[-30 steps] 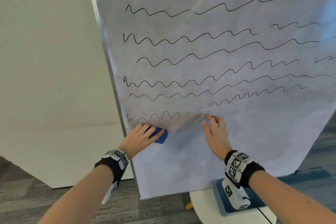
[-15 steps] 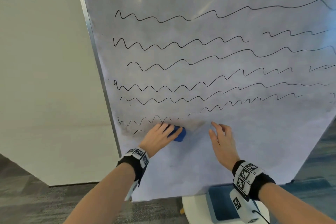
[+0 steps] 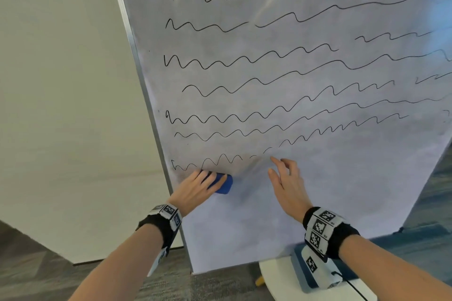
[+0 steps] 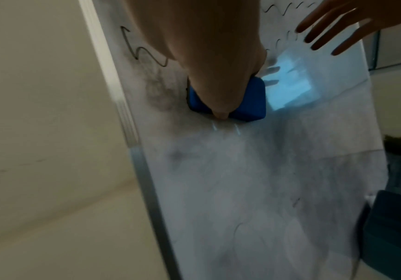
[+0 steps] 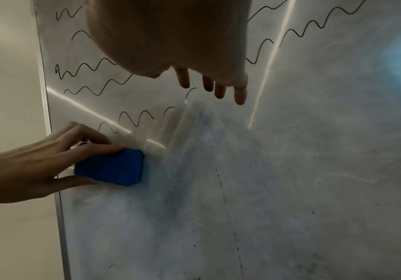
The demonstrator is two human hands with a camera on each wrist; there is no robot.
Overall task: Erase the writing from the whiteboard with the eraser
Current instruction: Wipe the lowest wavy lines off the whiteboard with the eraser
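A tall whiteboard (image 3: 318, 190) stands before me, covered with several rows of black wavy lines (image 3: 244, 61). My left hand (image 3: 198, 189) grips a blue eraser (image 3: 223, 184) and presses it on the board near the left edge, just under the lowest wavy line (image 3: 220, 160). The eraser (image 4: 249, 98) shows with my thumb across it in the left wrist view, and again as a blue block (image 5: 113, 167) in the right wrist view. My right hand (image 3: 285, 183) lies flat on the board with straight fingers (image 5: 240, 94), to the right of the eraser. Grey smears surround the eraser.
The board's metal frame (image 3: 144, 85) runs down the left side, with a pale wall (image 3: 61, 105) beyond it. Under the board stands a white round base (image 3: 276, 283) with a blue pad (image 3: 300, 266). Grey carpet (image 3: 36, 264) covers the floor.
My left hand moved the eraser to the right along the lowest line, then back left. The short mark under that line is gone. The right hand stayed flat on the board.
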